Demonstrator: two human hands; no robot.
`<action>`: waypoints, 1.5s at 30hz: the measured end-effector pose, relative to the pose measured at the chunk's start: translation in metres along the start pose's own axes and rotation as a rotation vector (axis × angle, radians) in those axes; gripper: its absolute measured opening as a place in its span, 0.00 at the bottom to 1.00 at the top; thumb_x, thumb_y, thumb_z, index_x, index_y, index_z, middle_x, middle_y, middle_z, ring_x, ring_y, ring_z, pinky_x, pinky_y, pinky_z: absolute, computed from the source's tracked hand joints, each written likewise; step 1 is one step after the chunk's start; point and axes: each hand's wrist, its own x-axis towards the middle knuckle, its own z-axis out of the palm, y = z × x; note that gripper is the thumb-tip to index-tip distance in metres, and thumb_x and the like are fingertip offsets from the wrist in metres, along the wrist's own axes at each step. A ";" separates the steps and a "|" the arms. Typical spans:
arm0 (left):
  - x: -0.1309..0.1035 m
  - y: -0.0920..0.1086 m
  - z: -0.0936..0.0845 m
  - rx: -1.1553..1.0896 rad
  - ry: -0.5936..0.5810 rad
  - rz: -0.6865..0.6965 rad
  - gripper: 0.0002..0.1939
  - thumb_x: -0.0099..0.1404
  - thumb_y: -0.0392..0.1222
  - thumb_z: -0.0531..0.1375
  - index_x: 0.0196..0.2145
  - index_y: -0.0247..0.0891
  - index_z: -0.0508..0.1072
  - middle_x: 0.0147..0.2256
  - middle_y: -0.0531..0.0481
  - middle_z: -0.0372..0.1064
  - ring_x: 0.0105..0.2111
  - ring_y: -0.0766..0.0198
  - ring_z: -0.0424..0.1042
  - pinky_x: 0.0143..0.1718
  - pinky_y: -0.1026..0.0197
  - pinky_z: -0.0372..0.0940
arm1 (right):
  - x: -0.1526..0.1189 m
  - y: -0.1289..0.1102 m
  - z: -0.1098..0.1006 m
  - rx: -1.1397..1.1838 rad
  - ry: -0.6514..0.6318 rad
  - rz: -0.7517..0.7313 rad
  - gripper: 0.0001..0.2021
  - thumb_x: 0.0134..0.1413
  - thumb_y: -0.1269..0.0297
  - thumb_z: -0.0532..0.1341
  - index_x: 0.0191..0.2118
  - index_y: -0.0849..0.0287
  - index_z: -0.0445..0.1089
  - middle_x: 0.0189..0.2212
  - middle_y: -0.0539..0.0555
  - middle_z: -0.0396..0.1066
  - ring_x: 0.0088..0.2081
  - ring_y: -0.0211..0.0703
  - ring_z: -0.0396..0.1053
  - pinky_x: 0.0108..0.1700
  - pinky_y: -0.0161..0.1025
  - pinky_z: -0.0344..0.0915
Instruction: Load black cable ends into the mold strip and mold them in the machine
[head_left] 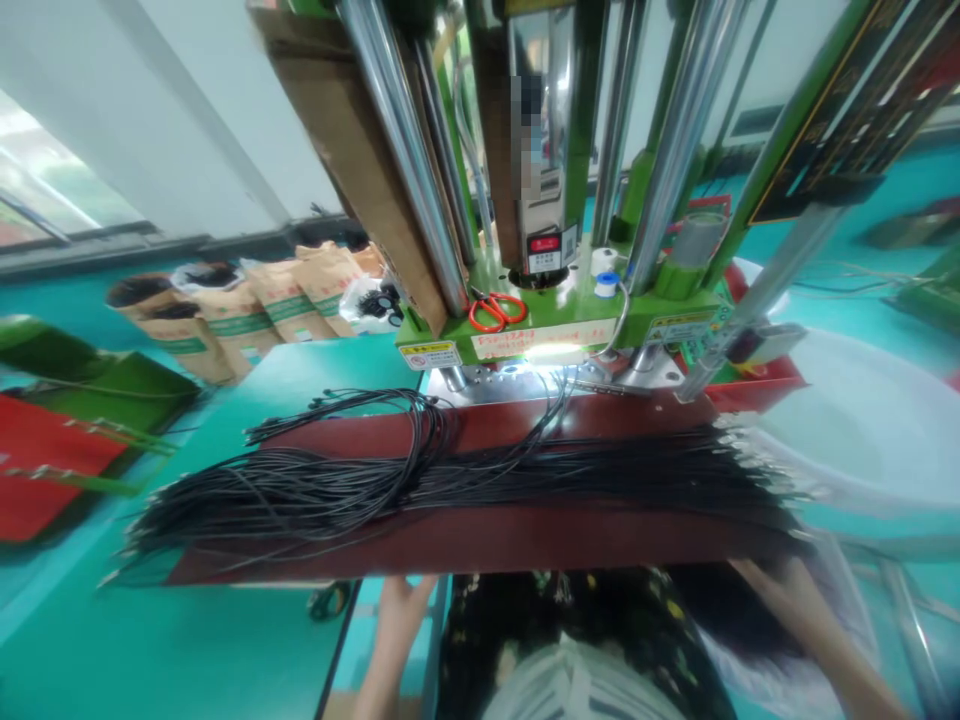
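A long, dark red board [480, 540] lies in front of the machine. On it rests a wide bundle of thin black cables [600, 470], with pale metal-like ends at the right and a looped part left of the middle. My left hand [403, 600] is at the board's front edge, left of my lap. Its thumb stands apart from the fingers, whose tips are partly hidden by the board. Near the front right corner is my right hand [784, 590], blurred, its fingers mostly hidden. No held object shows in either hand.
A green press machine [435, 345] with steel columns stands behind the board. Orange-handled scissors [496, 311] and a blue-white spool [606, 285] sit on its ledge. A black tape roll [328, 602] lies at left. A white tub [877, 420] stands at right, paper sacks [232, 315] behind left.
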 end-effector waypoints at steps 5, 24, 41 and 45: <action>-0.018 0.040 -0.052 0.570 -0.401 -0.030 0.25 0.53 0.55 0.55 0.40 0.31 0.70 0.36 0.37 0.72 0.39 0.45 0.70 0.39 0.51 0.63 | -0.001 -0.003 -0.005 0.043 -0.102 0.036 0.16 0.38 0.46 0.59 0.29 0.53 0.70 0.33 0.62 0.74 0.37 0.63 0.71 0.42 0.51 0.67; 0.024 0.240 0.097 0.926 -0.564 1.284 0.16 0.58 0.48 0.59 0.39 0.33 0.66 0.36 0.43 0.66 0.37 0.54 0.68 0.35 0.57 0.64 | -0.019 0.042 -0.003 0.105 -0.128 -0.070 0.27 0.44 0.55 0.58 0.50 0.58 0.55 0.46 0.62 0.66 0.50 0.57 0.63 0.50 0.52 0.63; 0.042 0.241 0.046 0.014 -0.445 0.914 0.10 0.63 0.46 0.52 0.31 0.37 0.67 0.27 0.52 0.65 0.28 0.67 0.64 0.33 0.64 0.61 | -0.047 -0.084 -0.035 0.067 -0.639 -0.363 0.26 0.44 0.68 0.62 0.54 0.50 0.65 0.51 0.54 0.67 0.50 0.52 0.65 0.52 0.43 0.60; 0.038 0.241 0.044 -0.119 -0.599 0.716 0.11 0.61 0.47 0.53 0.31 0.36 0.67 0.23 0.54 0.63 0.23 0.69 0.63 0.26 0.66 0.61 | -0.032 -0.114 -0.014 0.413 -0.673 -0.337 0.26 0.48 0.66 0.62 0.55 0.49 0.62 0.45 0.55 0.71 0.46 0.48 0.68 0.51 0.47 0.61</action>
